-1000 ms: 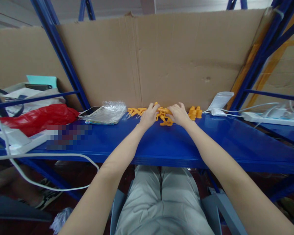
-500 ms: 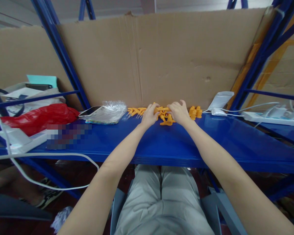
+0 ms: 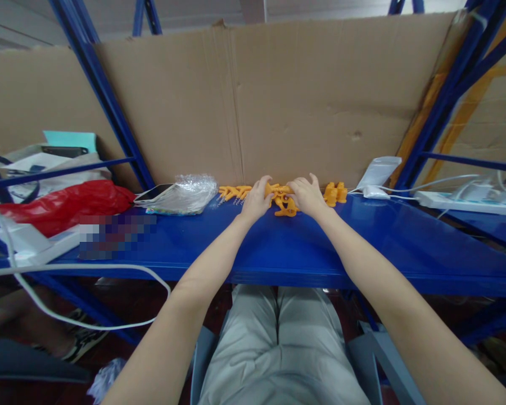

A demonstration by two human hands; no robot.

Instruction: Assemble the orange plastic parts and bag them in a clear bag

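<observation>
Over a small heap of orange plastic pieces (image 3: 285,208) at the back of the blue shelf, both hands are close together. My left hand (image 3: 256,200) has its thumb and fingers bent around an orange plastic piece (image 3: 275,189). From the other side, my right hand (image 3: 307,194) pinches toward the same piece with its fingertips, one finger raised. The palms hide part of the heap. Left of my left hand lie more orange pieces (image 3: 231,193) in a row, with thin metal springs (image 3: 237,201) in front. Several orange cone-like pieces (image 3: 335,194) stand beside my right hand.
A cardboard sheet (image 3: 295,101) rises behind the blue shelf (image 3: 287,247). To the left lie a clear plastic bag (image 3: 189,197), a phone (image 3: 156,193) and a red bag (image 3: 71,205). A white cable (image 3: 109,267) loops over the front edge. At right sits a power strip (image 3: 468,203).
The fingers of my left hand have straightened a little and lifted at the tips. My right hand has barely moved. The orange pieces lie as before.
</observation>
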